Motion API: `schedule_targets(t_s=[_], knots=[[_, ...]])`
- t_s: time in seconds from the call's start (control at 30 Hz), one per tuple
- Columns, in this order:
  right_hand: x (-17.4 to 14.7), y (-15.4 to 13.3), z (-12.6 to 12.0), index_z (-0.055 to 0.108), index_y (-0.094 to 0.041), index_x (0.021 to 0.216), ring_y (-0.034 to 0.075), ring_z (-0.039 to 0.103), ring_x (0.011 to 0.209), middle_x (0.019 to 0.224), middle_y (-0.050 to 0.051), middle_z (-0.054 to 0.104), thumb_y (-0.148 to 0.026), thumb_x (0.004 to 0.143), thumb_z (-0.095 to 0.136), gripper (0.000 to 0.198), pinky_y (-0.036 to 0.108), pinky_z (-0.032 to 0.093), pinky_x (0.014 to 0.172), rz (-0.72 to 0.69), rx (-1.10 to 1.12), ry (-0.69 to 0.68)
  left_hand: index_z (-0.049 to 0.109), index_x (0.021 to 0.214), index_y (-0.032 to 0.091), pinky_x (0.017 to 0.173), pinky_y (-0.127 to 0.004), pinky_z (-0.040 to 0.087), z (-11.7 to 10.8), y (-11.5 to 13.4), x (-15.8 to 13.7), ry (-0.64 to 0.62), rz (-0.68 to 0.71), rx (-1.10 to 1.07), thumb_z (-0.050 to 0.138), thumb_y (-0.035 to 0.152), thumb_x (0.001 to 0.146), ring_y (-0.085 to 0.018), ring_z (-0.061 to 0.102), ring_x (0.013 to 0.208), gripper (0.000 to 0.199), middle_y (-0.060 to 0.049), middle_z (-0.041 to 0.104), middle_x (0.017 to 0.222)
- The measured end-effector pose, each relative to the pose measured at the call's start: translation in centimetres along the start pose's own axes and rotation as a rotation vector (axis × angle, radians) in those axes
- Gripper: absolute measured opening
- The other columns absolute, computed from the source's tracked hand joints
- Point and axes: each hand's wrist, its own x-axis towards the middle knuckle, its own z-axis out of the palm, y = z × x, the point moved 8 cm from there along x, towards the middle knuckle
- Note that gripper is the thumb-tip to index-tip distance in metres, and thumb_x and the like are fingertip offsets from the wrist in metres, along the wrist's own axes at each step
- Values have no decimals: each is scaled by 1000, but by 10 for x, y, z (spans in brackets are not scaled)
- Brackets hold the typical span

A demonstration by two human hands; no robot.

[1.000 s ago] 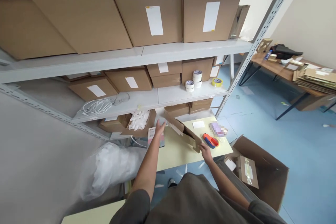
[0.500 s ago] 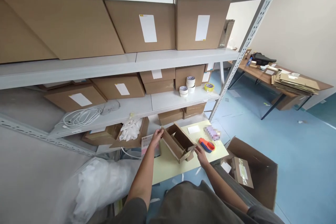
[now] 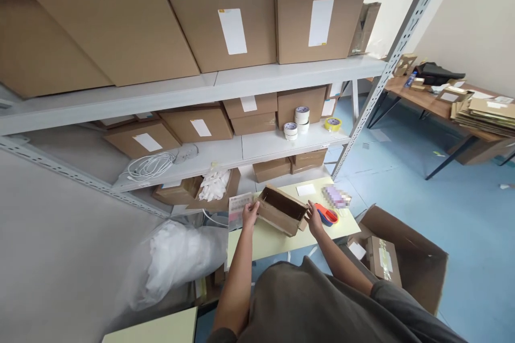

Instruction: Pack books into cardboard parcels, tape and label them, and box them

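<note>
While my left hand (image 3: 250,213) and right hand (image 3: 314,216) pinch the open cardboard box (image 3: 282,210) ends, uneven squeezing could buckle it toward the tape dispenser (image 3: 326,215) beside my right.

This is a stockroom or packing room, the sort used for shipping parcels. A tall grey metal shelving rack (image 3: 281,72) with perforated uprights fills most of the view, and its shelves carry many closed brown cardboard boxes with white labels (image 3: 229,27). Rolls of white packing tape (image 3: 295,122) and a yellow tape roll (image 3: 332,124) sit on the middle shelf, near a coiled white cable (image 3: 151,165). A pale yellow work table (image 3: 277,236) below holds an orange and blue tape dispenser (image 3: 326,215). A large open cardboard carton (image 3: 402,257) stands on the blue floor (image 3: 442,198), and a wooden side table (image 3: 434,104) bears a stack of flattened cardboard (image 3: 483,115).
</note>
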Motion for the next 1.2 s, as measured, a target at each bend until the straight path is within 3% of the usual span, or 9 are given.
schedule_targets(t_s=[0.1, 0.27, 0.43, 0.53, 0.67, 0.87, 1.07, 1.2], knots=[[6, -10, 0, 73, -28, 123, 28, 74, 101, 119, 11, 77, -80, 89, 43, 69, 37, 59, 81, -34, -33, -80, 70, 98, 20, 79, -36, 61, 3, 3, -16, 10, 13, 5, 89, 67, 65, -29, 73, 105, 61, -11, 77, 103], [19, -24, -8, 73, -24, 112, 26, 71, 90, 102, 9, 79, -71, 85, 63, 56, 33, 56, 76, -56, -6, -84, 69, 92, 19, 83, -39, 62, 1, -3, -50, -44, 17, 15, 90, 67, 63, -32, 72, 111, 60, -12, 76, 104], [32, -28, 19, 72, -26, 110, 22, 69, 85, 104, 7, 78, -64, 79, 76, 49, 31, 54, 73, 71, 8, -236, 66, 84, 19, 87, -38, 61, -7, -26, -83, -24, -1, -11, 88, 74, 63, -29, 71, 110, 62, -11, 75, 107], [40, -32, 28, 69, -24, 100, 20, 66, 83, 93, 4, 76, -64, 73, 82, 49, 29, 52, 71, 63, -43, -246, 67, 84, 20, 83, -34, 59, -10, -35, -96, -8, 14, 35, 86, 78, 61, -25, 72, 101, 65, -9, 75, 100], [43, -32, 24, 62, -24, 84, 19, 63, 79, 79, 2, 69, -65, 75, 80, 46, 30, 50, 69, 71, -51, -268, 70, 85, 19, 77, -31, 55, -7, -42, -103, -45, -9, 55, 87, 78, 56, -22, 69, 91, 68, -7, 74, 90], [39, -38, 10, 57, -24, 73, 19, 61, 73, 73, 1, 66, -65, 70, 84, 49, 32, 50, 69, 90, -37, -308, 70, 84, 19, 85, -35, 57, 1, -48, -106, -129, -26, 24, 88, 74, 58, -23, 69, 98, 64, -9, 73, 96], [43, -40, -7, 50, -25, 66, 15, 48, 59, 59, -4, 54, -63, 68, 86, 52, 31, 42, 58, 59, -124, -168, 66, 74, 21, 88, -37, 59, 3, -65, -101, -225, -72, -20, 92, 74, 54, -23, 71, 89, 62, -5, 69, 82], [40, -44, -4, 54, -25, 70, 16, 48, 62, 61, -3, 57, -64, 75, 81, 47, 32, 40, 60, -61, -215, -120, 68, 81, 20, 87, -37, 59, 6, -73, -95, -252, -55, -54, 91, 77, 50, -23, 72, 89, 69, -5, 70, 84]])
